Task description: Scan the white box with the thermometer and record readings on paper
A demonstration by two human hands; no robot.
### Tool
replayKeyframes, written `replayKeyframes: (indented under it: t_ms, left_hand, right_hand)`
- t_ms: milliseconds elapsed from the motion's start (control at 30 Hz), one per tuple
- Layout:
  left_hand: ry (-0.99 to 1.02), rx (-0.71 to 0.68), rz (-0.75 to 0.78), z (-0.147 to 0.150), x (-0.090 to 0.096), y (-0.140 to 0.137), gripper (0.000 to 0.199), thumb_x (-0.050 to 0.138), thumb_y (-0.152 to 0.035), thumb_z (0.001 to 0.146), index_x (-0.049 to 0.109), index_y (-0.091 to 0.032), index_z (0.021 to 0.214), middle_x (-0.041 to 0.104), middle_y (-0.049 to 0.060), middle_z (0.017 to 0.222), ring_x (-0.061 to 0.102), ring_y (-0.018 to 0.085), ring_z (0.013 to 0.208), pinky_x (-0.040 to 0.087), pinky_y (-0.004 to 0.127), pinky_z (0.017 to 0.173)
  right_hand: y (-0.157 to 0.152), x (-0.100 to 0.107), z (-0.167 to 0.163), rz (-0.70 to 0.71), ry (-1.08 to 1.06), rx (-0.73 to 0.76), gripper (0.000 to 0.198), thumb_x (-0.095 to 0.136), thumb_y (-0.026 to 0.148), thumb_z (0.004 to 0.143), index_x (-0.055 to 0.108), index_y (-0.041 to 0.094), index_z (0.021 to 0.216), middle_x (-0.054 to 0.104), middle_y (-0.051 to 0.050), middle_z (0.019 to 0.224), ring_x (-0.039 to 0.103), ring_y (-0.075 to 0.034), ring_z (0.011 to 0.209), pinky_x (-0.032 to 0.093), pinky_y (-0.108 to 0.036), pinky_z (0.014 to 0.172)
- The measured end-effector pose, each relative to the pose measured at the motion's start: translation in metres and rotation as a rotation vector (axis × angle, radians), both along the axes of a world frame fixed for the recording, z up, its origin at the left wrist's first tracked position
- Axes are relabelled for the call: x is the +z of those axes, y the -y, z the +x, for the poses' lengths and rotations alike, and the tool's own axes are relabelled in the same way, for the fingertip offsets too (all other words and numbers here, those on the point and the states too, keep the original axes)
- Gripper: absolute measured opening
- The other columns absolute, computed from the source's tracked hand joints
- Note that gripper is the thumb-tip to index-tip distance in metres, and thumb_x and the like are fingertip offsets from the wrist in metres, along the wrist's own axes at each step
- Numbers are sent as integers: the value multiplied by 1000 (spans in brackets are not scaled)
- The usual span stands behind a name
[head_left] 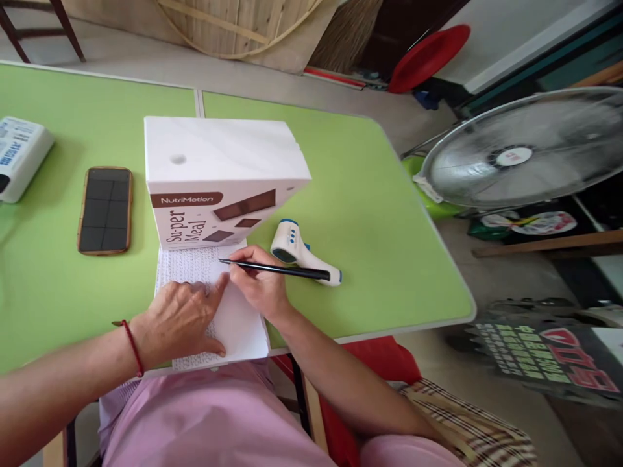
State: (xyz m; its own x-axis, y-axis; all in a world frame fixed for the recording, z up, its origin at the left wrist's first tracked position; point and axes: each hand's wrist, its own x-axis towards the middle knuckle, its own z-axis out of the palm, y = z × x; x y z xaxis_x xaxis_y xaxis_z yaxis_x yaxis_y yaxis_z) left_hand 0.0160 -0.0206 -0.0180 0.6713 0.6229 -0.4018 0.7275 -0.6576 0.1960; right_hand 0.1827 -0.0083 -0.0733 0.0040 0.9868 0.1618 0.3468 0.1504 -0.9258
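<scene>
Pinching a black pen (277, 267) between thumb and fingers: that's my right hand (260, 285), over the right page of the notebook (238, 324). Pen slants, nib end pointing left, near the top of the page; can't tell if the nib touches paper. Back end of the pen crosses over the handle of a white and blue infrared thermometer (291, 243), which lies on the green bench (350, 194) just right of the notebook.

My left hand (182, 318) is laid flat across the notebook, grasping nothing, thumb spread towards me, index finger reaching up to just beside my right hand. Red bracelet (130, 347) on that wrist. Notebook lies at the near edge of the bench, right in front of me; left page full of dense handwriting, right page mostly blank where I can see it.

White box (226, 152) marked NutriMotion stands upright at the notebook's far end, printed side facing me. Phone (105, 211), dark screen up, brown case, lies left of the box. White device (22, 155) further left, cut off by the view.

Off the bench: big fan (516, 155) to the right, red basin (431, 58) and broom (345, 35) behind, red chair (384, 360) by my right forearm, pink shirt (214, 415) on me.
</scene>
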Motion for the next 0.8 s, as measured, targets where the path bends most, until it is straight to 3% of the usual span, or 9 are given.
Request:
replayKeyframes:
  t_ms: [100, 300, 800]
  left_hand:
    - [-13, 14, -5, 0, -1, 2, 103, 74, -64, 72, 37, -4, 145, 72, 18, 94, 71, 34, 82, 50, 38, 64]
    - [-19, 21, -8, 1, 0, 2, 104, 76, -64, 71, 37, -2, 145, 72, 18, 93, 71, 34, 80, 50, 37, 62]
    - [-19, 14, -2, 0, 0, 2, 103, 76, -64, 70, 38, -3, 145, 72, 18, 92, 71, 33, 77, 47, 37, 58]
  right_hand:
    - [5, -5, 0, 109, 120, -25, 3, 58, 24, 78, 55, 23, 77, 59, 5, 60, 52, -12, 51, 46, -24, 51]
    - [6, -7, -4, 187, 194, 3, 7, 54, 25, 83, 54, 24, 76, 58, 6, 58, 52, -11, 51, 46, -24, 52]
    - [6, -7, -2, 164, 231, 27, 8, 53, 26, 84, 53, 25, 75, 58, 5, 59, 51, -11, 50, 45, -24, 53]
